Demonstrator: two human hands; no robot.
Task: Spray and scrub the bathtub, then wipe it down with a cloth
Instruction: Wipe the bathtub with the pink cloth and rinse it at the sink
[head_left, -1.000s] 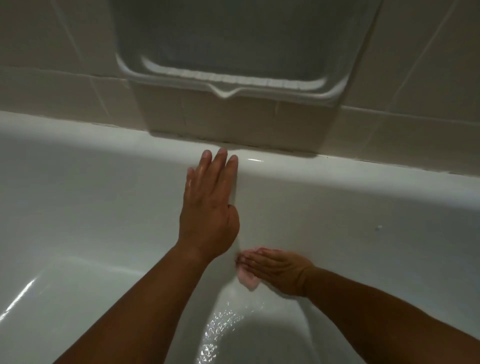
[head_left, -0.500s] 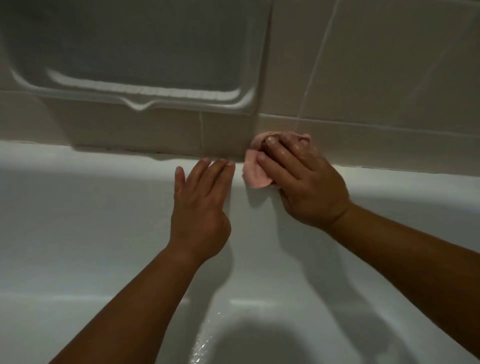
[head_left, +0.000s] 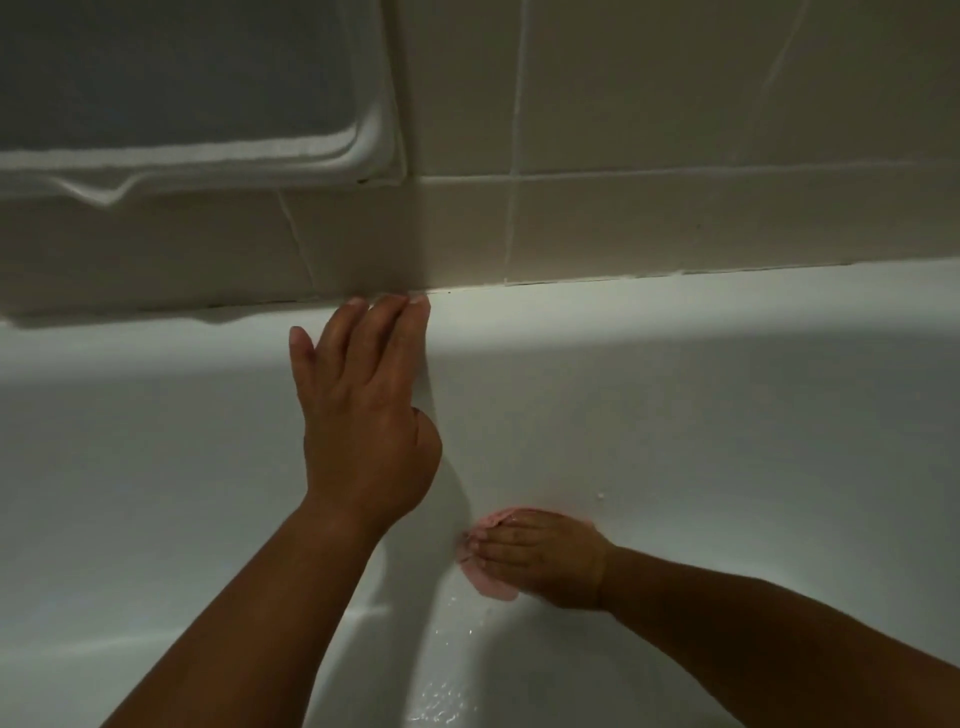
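Note:
The white bathtub (head_left: 727, 405) fills the lower view, and I look at its far inner wall. My left hand (head_left: 363, 415) lies flat on that wall with straight fingers, the fingertips reaching the rim where it meets the tiles. Lower down and to the right, my right hand (head_left: 545, 558) presses a small pink cloth (head_left: 488, 584) flat against the wall near the curve to the tub floor. Most of the cloth is hidden under the fingers.
A recessed soap dish (head_left: 208, 156) is set in the beige tiled wall (head_left: 675, 130) at the upper left. Water glistens on the tub floor (head_left: 441, 675) below the cloth. A small speck (head_left: 601, 496) sits on the tub wall to the right.
My right hand has swept the pink cloth from the rim by the tiles down to the lower wall. My left hand stays planted on the wall, and the view has shifted right.

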